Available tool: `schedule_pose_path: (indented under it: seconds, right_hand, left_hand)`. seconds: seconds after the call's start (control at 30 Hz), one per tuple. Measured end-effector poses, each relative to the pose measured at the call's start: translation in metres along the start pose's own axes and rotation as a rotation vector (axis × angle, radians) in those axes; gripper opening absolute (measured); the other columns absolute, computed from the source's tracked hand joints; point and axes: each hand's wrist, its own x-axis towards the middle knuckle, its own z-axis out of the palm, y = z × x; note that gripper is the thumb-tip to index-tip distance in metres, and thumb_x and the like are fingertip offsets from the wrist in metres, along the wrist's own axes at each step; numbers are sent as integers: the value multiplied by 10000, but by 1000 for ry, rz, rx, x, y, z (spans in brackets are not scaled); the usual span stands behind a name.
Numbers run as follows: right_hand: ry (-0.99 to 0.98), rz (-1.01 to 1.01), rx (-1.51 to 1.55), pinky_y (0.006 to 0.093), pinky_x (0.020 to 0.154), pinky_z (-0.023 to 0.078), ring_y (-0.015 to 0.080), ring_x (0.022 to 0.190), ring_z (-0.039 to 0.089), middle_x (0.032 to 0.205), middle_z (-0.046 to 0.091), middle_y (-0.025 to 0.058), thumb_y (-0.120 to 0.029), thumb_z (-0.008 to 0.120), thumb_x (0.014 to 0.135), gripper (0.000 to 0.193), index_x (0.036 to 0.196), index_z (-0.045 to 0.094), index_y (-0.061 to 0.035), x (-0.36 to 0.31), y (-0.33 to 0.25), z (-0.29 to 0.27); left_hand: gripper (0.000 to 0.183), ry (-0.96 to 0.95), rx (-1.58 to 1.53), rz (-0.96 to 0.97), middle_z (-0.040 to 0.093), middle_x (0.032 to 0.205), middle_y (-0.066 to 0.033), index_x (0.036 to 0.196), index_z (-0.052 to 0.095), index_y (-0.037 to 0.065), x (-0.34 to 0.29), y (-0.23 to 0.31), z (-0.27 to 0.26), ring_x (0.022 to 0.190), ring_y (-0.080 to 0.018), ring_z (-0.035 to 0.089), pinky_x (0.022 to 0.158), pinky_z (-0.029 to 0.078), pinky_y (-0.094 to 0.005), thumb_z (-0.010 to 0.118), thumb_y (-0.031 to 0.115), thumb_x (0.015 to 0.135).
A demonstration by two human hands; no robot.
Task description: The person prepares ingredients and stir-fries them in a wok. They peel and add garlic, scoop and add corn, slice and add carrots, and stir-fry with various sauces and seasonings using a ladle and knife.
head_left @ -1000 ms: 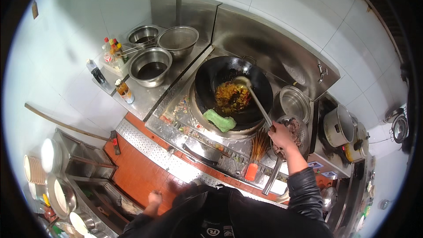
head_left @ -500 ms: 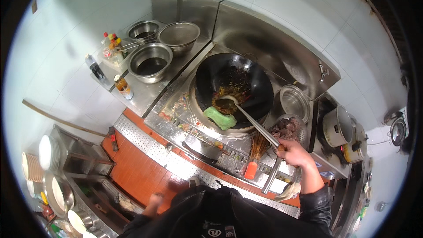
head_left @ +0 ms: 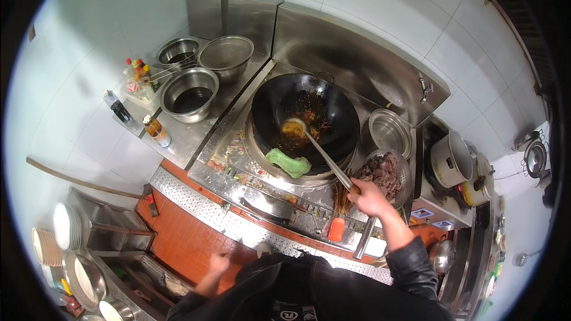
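Note:
My right hand is closed round the handle of a long metal ladle. The ladle's bowl sits low in a large black wok, among oily, reddish-brown bits of food. A crumpled green cloth lies over the wok's near rim. Below the right hand is a perforated strainer with dark sliced meat in it; its metal handle points toward me. My left hand hangs low at my left side, away from the stove. It is blurred, and its fingers are not clear.
A bamboo brush with an orange handle lies before the wok. Steel bowls and sauce bottles stand on the left counter. A steel basin and a pot are on the right. Plates are stacked at lower left.
The ladle's bowl has moved within the wok and now holds yellowish liquid. My right hand has shifted slightly left and away from me. My left hand has risen a little. The whole view has shifted.

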Motion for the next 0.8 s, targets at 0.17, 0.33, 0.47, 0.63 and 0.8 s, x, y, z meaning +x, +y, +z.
schedule_pose_path:
  seconds: [0.17,0.33,0.47,0.63,0.8]
  right_hand:
    - [-67,120,-46,316,578,490,181,597,594,799,640,98,-123,663,869,530,1367,520,-9,-36,-4,-30]
    - [270,11,-297,430,866,502,401,974,638,1036,673,216,-184,630,854,476,1291,552,-11,21,15,1]
    - [345,94,-252,464,920,482,446,1063,590,1062,649,274,-204,593,863,535,1350,492,-10,34,22,22]
    - [-79,197,461,237,453,415,86,491,501,758,578,32,-7,588,893,519,1401,481,-19,-11,9,12]
    - [4,-18,-35,316,836,494,244,907,667,988,685,214,-129,662,852,618,1409,448,33,-67,7,-12]
  left_hand:
    - [280,-201,-533,421,672,1046,-43,1170,626,-14,11,207,18,966,-103,600,848,494,-264,643,146,941]
    - [472,-424,-778,30,645,1016,-117,1265,495,14,67,390,55,989,-247,633,858,529,-376,629,318,930]
    - [380,-318,-907,-211,605,969,-165,1145,530,-24,87,444,72,757,-280,641,692,577,-407,588,268,910]
    - [155,-168,-942,-158,602,883,-173,955,553,-23,80,445,72,667,-278,642,550,580,-387,562,104,865]
    - [132,-126,-1032,-102,605,848,-179,928,522,-47,32,420,53,683,-298,673,553,589,-379,554,40,834]
